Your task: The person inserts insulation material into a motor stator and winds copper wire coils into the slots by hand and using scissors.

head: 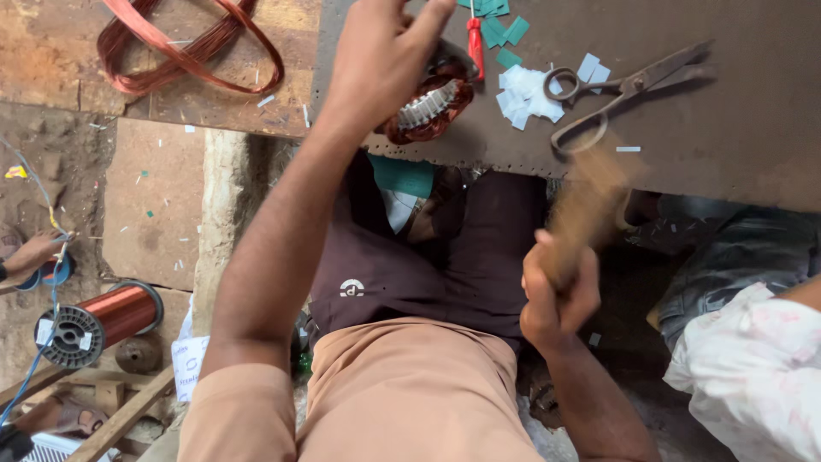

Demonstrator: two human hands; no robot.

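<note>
1. The left hand (380,60) reaches forward over the near edge of the dark flat metal worktop (727,111), its fingers (428,17) curled down onto the round stator core wound with copper wire (428,107), pinning it from above. The stator sits at the worktop's near edge, its pale steel laminations showing just below the hand.
2. The right hand (560,295) is held lower, in front of the worktop edge, fingers closed in a tight fist around the brown wooden handle of a tool (586,205). The handle is blurred and its upper end cannot be made out.
3. The worktop is a scuffed, dark sheet with small holes along its edge. Left of it lie worn wooden boards and a bare, dusty floor (145,205) speckled with paper scraps.
4. At far left another person's hand (34,252) holds a blue wire, and a spool of copper wire (98,321) lies on the floor below it. A loose coil of copper wire (184,56) rests on the boards at the top left.
5. On the worktop just right of the stator stands a red-handled screwdriver (475,43), then green and white cut paper pieces (526,90), then a pair of old metal scissors (624,90) lying open.
6. At the far right, a person in pale patterned cloth (753,368) sits close by.
</note>
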